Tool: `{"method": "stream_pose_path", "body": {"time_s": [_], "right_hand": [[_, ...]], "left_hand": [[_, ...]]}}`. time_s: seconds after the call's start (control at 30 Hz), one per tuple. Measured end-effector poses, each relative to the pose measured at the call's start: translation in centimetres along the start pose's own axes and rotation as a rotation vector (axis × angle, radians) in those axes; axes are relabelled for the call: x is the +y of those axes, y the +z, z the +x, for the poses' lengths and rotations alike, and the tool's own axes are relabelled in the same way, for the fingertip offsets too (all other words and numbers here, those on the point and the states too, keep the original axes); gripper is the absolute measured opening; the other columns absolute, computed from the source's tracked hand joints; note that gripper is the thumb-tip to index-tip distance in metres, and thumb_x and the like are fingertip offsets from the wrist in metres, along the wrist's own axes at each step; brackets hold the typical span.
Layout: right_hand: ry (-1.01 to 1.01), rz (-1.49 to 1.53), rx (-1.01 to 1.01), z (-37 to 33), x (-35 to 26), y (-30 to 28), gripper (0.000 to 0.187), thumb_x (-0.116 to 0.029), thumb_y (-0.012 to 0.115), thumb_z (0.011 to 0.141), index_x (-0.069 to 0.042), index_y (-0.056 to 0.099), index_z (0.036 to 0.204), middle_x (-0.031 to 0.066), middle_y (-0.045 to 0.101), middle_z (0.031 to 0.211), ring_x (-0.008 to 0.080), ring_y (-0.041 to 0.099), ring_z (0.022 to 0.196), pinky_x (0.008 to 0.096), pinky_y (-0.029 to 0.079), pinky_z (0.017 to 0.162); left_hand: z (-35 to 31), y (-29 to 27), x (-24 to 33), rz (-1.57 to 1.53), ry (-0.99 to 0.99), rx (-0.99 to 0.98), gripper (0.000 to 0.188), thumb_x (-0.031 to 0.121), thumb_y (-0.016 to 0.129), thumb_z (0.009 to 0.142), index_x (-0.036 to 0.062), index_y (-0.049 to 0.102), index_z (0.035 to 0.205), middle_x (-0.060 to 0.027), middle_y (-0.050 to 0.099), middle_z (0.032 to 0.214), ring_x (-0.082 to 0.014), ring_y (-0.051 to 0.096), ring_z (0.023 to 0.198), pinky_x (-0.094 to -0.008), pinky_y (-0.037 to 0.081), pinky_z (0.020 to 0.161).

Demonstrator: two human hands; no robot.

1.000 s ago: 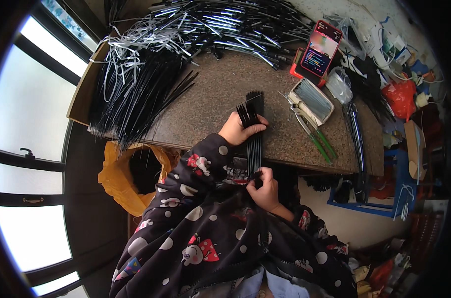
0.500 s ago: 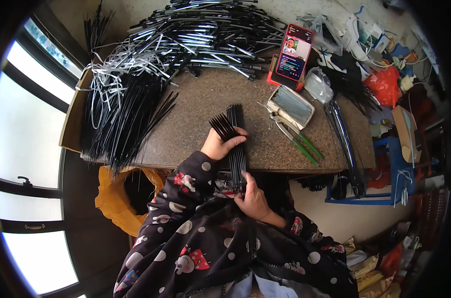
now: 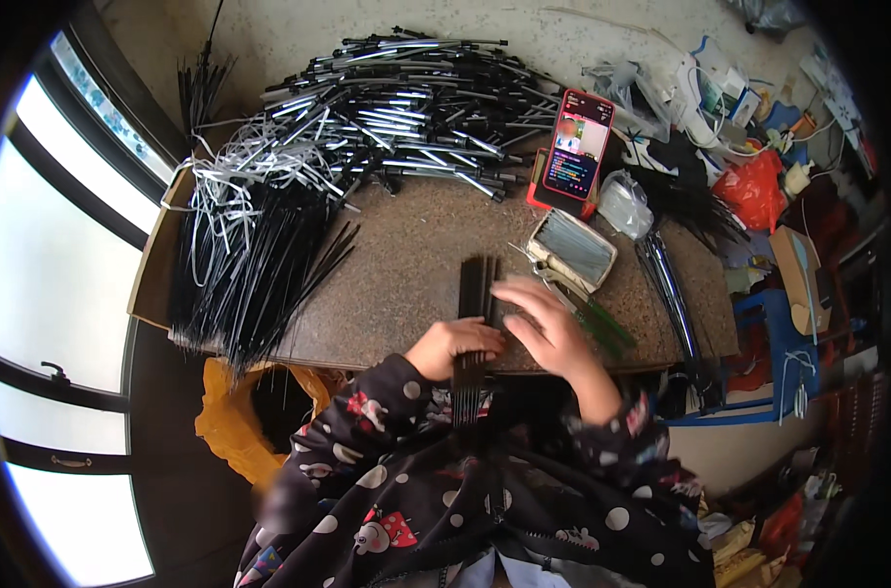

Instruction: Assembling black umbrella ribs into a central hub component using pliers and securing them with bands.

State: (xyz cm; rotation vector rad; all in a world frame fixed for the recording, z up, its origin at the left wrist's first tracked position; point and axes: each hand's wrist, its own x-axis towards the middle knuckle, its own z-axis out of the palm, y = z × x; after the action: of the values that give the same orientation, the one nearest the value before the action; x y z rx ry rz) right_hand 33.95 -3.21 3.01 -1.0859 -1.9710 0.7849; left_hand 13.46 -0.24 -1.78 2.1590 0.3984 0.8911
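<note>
A flat bundle of thin black rods or strips lies lengthwise across the table's near edge, its lower ends pointing toward my lap. My left hand is closed round the middle of it, knuckles up. Just right of the bundle's upper part, my right hand is slightly blurred, its fingers stretched out and the thumb apart. It seems to hold nothing; whether its fingertips touch the rods I cannot tell. Pliers with green handles lie partly behind this hand. Beyond them sits an open box of thin grey pieces.
A large heap of black and silver rods covers the table's back. Black strands with white ties fill a carton at left. A phone leans on a red stand. Rods in clear wrap overhang the right edge. A yellow bag is below.
My left hand has moved down to the bundle's middle, and the bundle sits lower in view. My right hand has let go of the lower end and risen beside the upper part.
</note>
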Motion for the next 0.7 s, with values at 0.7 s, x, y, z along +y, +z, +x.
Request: {"method": "stream_pose_path", "body": {"time_s": [0.7], "right_hand": [[-0.244, -0.578, -0.227, 2.0, 4.0, 4.4, 0.049, -0.039, 0.042, 0.094, -0.013, 0.042, 0.135, 0.0073, 0.038, 0.142, 0.0277, 0.03, 0.133, 0.0463, 0.021, 0.109]], "left_hand": [[-3.0, 0.5, 5.4, 0.365, 0.599, -0.461, 0.077, 0.045, 0.065, 0.066, 0.0003, 0.046, 0.125, -0.0197, 0.051, 0.12, -0.0358, 0.048, 0.115, -0.0491, 0.032, 0.102]]}}
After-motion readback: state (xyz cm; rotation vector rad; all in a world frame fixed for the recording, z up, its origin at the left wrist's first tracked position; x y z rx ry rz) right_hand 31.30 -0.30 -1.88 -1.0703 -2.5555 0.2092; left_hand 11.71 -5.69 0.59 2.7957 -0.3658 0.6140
